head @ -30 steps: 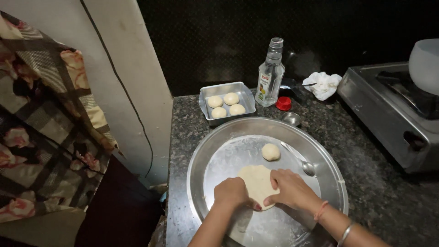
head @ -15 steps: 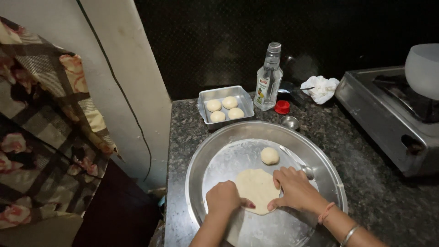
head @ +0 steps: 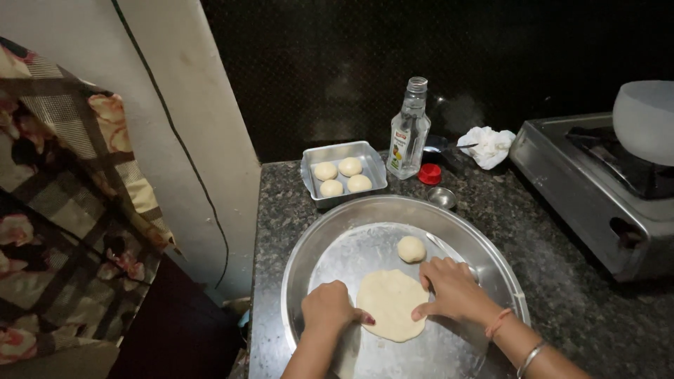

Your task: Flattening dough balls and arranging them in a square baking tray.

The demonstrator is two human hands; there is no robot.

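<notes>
A flattened round of pale dough (head: 390, 303) lies in a large round steel tray (head: 330, 238) on the dark granite counter. My left hand (head: 328, 310) is curled at the dough's left edge, fingertips touching it. On the right edge rests my right hand (head: 454, 289), fingers bent and pressing, with a thread band and a bangle on its wrist. A small dough ball (head: 411, 248) sits in the tray just beyond the flat round. A spoon handle (head: 442, 245) shows beside my right hand.
A small square tin (head: 343, 179) with several dough balls stands behind the tray. Beside it are a clear glass bottle (head: 408, 130), its red cap (head: 430, 174), a tiny steel cup (head: 442, 198) and crumpled white paper (head: 486, 145). A gas stove (head: 597, 189) with a pale pot (head: 644, 121) stands right. Patterned cloth (head: 63, 210) hangs left.
Both hands have shifted around the flat dough, my left hand sliding down to its left edge; the round looks a little wider. The view has tilted slightly downward.
</notes>
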